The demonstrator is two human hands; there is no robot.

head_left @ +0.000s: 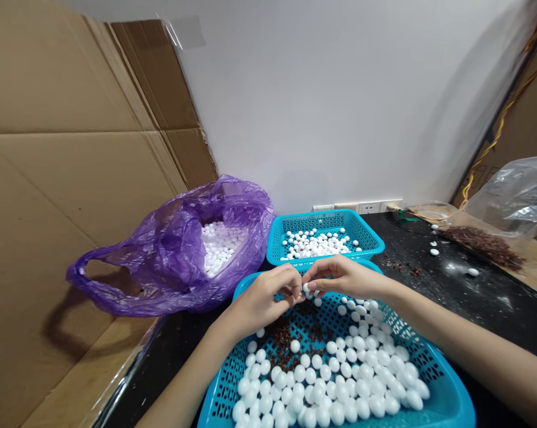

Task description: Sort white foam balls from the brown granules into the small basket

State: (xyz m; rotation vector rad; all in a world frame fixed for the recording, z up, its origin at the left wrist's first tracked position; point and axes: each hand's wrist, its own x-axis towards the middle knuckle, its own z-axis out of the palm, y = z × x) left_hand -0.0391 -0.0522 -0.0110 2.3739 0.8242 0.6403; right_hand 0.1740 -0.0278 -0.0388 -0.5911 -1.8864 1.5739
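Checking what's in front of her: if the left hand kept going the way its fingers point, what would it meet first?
The left hand points right, so it likely meets the right hand's fingertips and the small white ball pinched between them.

White round foam balls [339, 380] are heaped in a turquoise perforated plastic basket [446, 399]; a translucent purple plastic bag [170, 249] and brown cardboard sheets [63, 148] are seen.

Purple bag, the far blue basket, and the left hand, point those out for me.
purple bag [161, 255], head view, on its crumpled front side.
far blue basket [366, 235], head view, on its right rim.
left hand [266, 297], head view, on the back of the hand.
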